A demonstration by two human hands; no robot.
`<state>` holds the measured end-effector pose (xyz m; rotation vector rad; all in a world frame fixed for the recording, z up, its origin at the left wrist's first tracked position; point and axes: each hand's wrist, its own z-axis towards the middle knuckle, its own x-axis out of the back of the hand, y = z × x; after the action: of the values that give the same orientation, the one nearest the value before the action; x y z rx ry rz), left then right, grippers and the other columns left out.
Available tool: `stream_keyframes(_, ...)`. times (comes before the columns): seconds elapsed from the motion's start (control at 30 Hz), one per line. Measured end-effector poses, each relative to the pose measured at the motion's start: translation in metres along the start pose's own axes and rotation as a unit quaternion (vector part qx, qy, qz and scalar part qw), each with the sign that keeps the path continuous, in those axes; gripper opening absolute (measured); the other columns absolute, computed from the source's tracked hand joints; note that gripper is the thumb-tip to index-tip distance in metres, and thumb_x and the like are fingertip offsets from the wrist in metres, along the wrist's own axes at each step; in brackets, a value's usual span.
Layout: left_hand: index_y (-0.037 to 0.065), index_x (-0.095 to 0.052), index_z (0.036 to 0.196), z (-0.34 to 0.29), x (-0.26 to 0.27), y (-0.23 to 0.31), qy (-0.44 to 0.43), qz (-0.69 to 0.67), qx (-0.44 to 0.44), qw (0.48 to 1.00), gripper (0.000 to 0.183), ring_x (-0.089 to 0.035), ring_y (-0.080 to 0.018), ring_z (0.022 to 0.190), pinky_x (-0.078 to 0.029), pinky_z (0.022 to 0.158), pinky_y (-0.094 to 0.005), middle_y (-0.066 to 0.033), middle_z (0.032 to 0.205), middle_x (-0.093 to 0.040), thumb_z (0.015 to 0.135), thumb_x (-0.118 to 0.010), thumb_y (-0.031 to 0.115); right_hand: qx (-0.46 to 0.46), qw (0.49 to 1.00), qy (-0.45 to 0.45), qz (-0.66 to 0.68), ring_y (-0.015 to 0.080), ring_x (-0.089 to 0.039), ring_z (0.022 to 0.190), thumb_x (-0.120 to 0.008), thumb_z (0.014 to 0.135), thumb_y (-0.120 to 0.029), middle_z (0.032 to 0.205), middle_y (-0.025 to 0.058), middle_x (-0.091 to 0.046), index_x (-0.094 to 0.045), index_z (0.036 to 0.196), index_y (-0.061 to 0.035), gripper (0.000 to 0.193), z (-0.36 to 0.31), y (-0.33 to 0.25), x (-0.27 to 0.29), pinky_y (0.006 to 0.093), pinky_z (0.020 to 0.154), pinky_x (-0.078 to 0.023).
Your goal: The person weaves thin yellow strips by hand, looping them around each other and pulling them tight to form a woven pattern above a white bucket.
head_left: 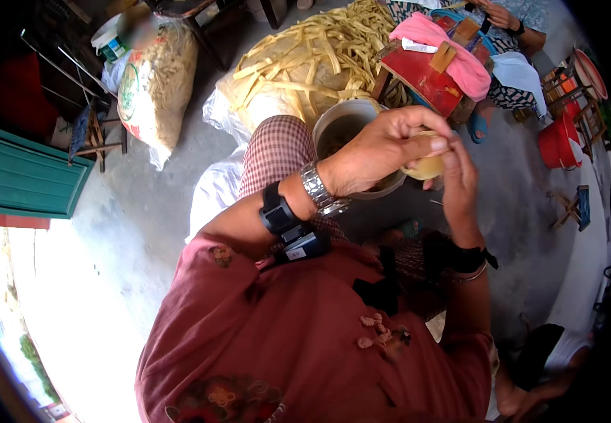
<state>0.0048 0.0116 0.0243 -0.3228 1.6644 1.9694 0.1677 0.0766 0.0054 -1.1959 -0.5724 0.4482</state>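
Above a pale bucket (390,187), my two hands meet around a pale yellow, rounded piece (426,168); its exact kind I cannot make out. My left hand (383,148), with a metal watch on its wrist, presses thumb and fingers on the upper side of the piece. The fingers of my right hand (458,176) close on its right edge. Inside the bucket the contents are dark and mostly hidden by my left hand and wrist. Just beyond the bucket, a heap of flat yellow strips (305,60) lies over a large clear plastic bag.
A stuffed sack (156,84) stands on the floor at the far left. A red wooden board (429,74) bears a pink towel (441,46). Another person's hand (500,15) is at the far right. A red bucket (558,143) and a small folding stool (570,209) stand rightward.
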Motion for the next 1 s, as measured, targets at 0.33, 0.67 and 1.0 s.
stream_keyframes(0.33,0.006,-0.053,0.128,0.024,0.021,-0.029,0.038,0.430,-0.203,0.879,0.044,-0.052,-0.0234,0.102,-0.046,0.081,-0.0306,-0.0112,0.101,-0.054,0.085,-0.063,0.009,-0.081,0.994,0.006,0.067,0.0048,-0.047,0.055,-0.040,0.099,-0.032,0.076,0.0018,-0.055,-0.055,0.105,0.0013,0.037,0.016,0.034,0.024,0.0193,0.050,-0.038)
stream_keyframes(0.67,-0.003,-0.050,0.125,0.022,0.055,-0.039,0.061,0.008,0.109,0.992,0.043,-0.062,-0.0194,0.087,-0.056,0.074,-0.0353,-0.0138,0.103,-0.061,0.100,-0.041,0.031,-0.108,0.993,0.054,0.017,0.0068,-0.049,0.055,-0.049,0.096,-0.022,0.088,0.0056,-0.057,-0.043,0.119,-0.0061,0.029,0.042,0.030,0.003,0.0193,0.047,-0.040)
stream_keyframes(1.0,-0.003,-0.058,0.107,0.022,0.086,0.001,0.106,-0.197,0.072,0.972,0.042,-0.054,-0.0140,0.073,-0.054,0.073,-0.0367,-0.0097,0.095,-0.058,0.098,-0.045,0.036,-0.043,0.995,0.025,-0.083,0.0048,-0.043,0.061,-0.065,0.089,-0.021,0.063,-0.0002,-0.049,-0.061,0.081,0.0001,0.023,0.025,0.049,0.032,0.0246,0.053,-0.036)
